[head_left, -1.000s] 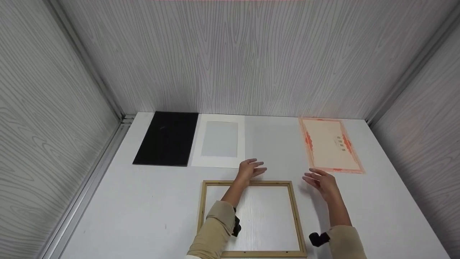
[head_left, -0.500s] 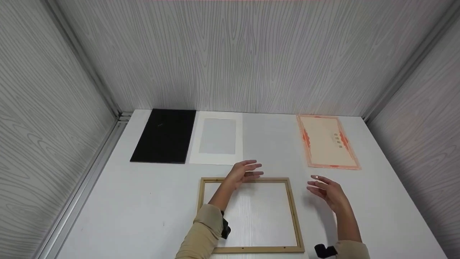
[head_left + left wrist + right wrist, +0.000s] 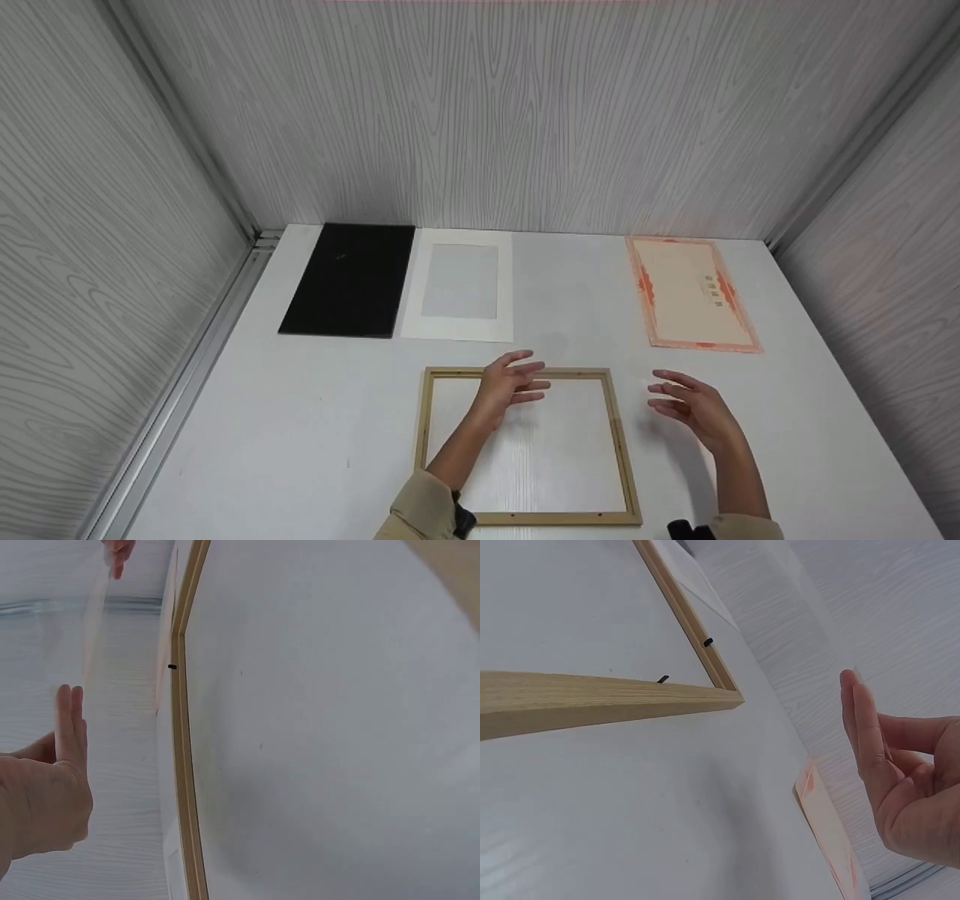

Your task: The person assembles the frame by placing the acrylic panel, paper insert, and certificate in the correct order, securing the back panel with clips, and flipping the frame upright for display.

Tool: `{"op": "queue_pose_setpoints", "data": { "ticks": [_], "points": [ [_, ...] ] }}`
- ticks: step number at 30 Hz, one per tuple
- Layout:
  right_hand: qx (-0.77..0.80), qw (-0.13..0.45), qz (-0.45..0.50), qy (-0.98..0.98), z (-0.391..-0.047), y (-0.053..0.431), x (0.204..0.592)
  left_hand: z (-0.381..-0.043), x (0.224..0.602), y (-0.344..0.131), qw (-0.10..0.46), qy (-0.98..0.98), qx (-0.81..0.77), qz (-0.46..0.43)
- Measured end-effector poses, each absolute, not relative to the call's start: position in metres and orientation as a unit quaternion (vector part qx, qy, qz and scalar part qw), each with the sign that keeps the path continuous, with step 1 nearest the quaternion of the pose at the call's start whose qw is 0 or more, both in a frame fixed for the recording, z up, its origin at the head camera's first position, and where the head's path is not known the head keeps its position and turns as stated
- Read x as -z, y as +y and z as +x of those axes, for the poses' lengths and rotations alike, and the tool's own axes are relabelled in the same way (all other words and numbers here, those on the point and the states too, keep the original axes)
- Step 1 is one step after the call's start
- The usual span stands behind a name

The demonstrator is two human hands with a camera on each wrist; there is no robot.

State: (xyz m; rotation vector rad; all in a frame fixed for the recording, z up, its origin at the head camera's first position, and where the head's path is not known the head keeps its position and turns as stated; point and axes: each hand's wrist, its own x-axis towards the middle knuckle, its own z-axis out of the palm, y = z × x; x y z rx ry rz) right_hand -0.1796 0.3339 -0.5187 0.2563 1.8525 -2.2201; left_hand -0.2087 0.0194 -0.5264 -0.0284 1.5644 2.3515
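My left hand (image 3: pixel 504 390) hovers over the far bar of a light wooden picture frame (image 3: pixel 630 465), fingers fairly straight and slightly spread. My right hand (image 3: pixel 701 409) is level with it, beyond the frame's right side. Between the hands the left wrist view shows faint edges of a clear sheet (image 3: pixel 94 622), reaching from the left fingertips (image 3: pixel 69 701) up toward the right hand (image 3: pixel 118 556). In the right wrist view the fingers of the right hand (image 3: pixel 915 784) are straight, with a faint clear edge at their tips. The sheet barely shows in the head view.
At the back of the white table (image 3: pixel 247 420) lie a black board (image 3: pixel 347 281), a white mat with a rectangular window (image 3: pixel 412 326), and, at the right, an orange-bordered certificate (image 3: pixel 686 300). Grey wood-grain walls (image 3: pixel 487 112) enclose the table on three sides.
Both hands have drawn back toward the body; the left has come over the frame's far bar, and the right has shifted slightly right. The frame and the flat items at the back stay put.
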Motion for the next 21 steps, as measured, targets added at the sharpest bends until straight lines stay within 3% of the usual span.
{"op": "queue_pose_setpoints", "data": {
  "ticks": [9,15,21],
  "points": [
    [0.814,0.070,0.133,0.561,-0.168,0.316,0.515,-0.170,0.527,0.024,0.087,0.534,-0.840,-0.035],
    [0.869,0.083,0.154,0.463,-0.154,0.293,0.519,-0.153,0.529,0.029,0.040,0.519,-0.852,-0.058],
    [0.851,0.093,0.175,0.486,-0.139,0.264,0.530,-0.138,0.537,0.041,0.007,0.491,-0.870,-0.044]
  ]
}}
